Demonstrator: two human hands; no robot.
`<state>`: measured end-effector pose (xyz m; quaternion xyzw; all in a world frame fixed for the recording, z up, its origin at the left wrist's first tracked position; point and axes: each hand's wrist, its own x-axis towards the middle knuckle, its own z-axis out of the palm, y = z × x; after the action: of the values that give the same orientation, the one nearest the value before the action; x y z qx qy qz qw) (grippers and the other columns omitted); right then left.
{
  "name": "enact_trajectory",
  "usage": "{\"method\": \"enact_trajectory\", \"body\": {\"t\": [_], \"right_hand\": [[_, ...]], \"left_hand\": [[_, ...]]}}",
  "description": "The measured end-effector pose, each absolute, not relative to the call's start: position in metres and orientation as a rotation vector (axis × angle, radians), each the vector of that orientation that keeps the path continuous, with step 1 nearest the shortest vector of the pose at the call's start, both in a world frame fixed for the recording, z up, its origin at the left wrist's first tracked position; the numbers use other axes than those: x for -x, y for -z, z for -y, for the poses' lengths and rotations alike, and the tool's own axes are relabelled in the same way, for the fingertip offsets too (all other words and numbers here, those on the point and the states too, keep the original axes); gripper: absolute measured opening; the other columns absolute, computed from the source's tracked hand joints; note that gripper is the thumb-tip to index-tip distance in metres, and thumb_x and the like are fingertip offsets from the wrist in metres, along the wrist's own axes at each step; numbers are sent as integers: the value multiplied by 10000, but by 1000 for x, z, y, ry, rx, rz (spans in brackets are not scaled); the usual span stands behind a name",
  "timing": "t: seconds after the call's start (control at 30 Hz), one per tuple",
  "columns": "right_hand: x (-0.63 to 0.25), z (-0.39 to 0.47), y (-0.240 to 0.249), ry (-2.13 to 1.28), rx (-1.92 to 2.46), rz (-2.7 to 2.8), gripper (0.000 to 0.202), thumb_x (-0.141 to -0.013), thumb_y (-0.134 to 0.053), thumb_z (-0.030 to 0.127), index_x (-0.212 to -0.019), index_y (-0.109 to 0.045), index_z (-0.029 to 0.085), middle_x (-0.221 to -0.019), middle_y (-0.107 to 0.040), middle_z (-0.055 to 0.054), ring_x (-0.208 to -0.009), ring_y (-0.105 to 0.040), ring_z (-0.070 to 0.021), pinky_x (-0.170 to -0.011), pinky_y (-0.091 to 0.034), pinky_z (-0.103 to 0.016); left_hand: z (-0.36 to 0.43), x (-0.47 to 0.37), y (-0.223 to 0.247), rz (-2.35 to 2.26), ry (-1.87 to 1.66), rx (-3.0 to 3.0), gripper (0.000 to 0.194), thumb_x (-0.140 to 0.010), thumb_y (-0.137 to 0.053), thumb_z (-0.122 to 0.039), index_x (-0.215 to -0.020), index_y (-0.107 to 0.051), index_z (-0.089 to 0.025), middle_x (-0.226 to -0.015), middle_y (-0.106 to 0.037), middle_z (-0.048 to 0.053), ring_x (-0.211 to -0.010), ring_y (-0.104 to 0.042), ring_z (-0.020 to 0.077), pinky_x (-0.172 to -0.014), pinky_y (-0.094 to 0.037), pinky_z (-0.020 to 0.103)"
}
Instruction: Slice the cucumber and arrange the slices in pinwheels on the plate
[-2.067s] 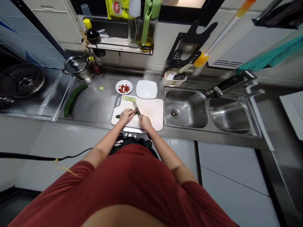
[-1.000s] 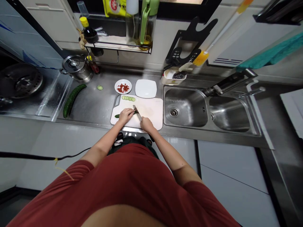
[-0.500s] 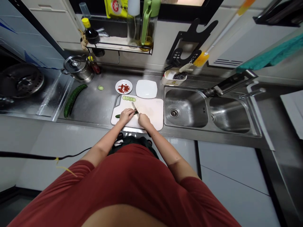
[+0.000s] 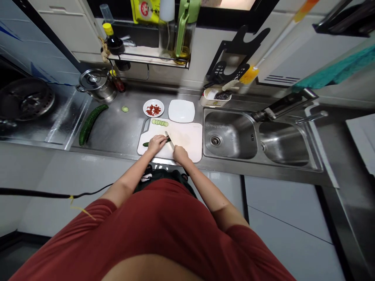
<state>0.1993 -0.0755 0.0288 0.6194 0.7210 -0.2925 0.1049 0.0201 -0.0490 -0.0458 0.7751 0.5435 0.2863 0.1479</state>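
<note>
On the white cutting board [image 4: 190,142], my left hand [image 4: 157,144] is closed over a dark green cucumber [image 4: 145,144], whose left end sticks out past the fingers. My right hand [image 4: 181,154] grips a knife [image 4: 170,140] by its handle. The blade slants up and left, close beside the cucumber's right end; whether it touches cannot be made out. A row of pale cucumber slices [image 4: 160,123] lies along the top of the board. Behind the board are a white plate of chopped red pieces [image 4: 154,108] and a white square plate [image 4: 181,111].
A whole cucumber [image 4: 91,124] and a cut end piece [image 4: 125,109] lie on the steel counter to the left. A lidded pot [image 4: 98,86] stands behind them. The double sink [image 4: 231,132] is on the right, and a bottle shelf [image 4: 149,58] hangs above.
My right hand has shifted slightly right and down, and the knife blade has moved a little right with it. My left hand stays on the cucumber.
</note>
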Motion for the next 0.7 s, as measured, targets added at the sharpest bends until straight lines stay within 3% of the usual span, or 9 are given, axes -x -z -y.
{"method": "enact_trajectory", "body": {"t": [0.7], "right_hand": [[-193,62,-29,867,-1855,-2150,299,-916,-420,119,-1164,-587,135,-1112,-662,-160,-1026,-645,-244,-828,-481,-292]], "left_hand": [[49,-21,45,-1560,-831,-2213,240,-941,-509,-316,-1058,-707,-246,-1045,-710,43,-998,-624,185,-912,-487,338]]}}
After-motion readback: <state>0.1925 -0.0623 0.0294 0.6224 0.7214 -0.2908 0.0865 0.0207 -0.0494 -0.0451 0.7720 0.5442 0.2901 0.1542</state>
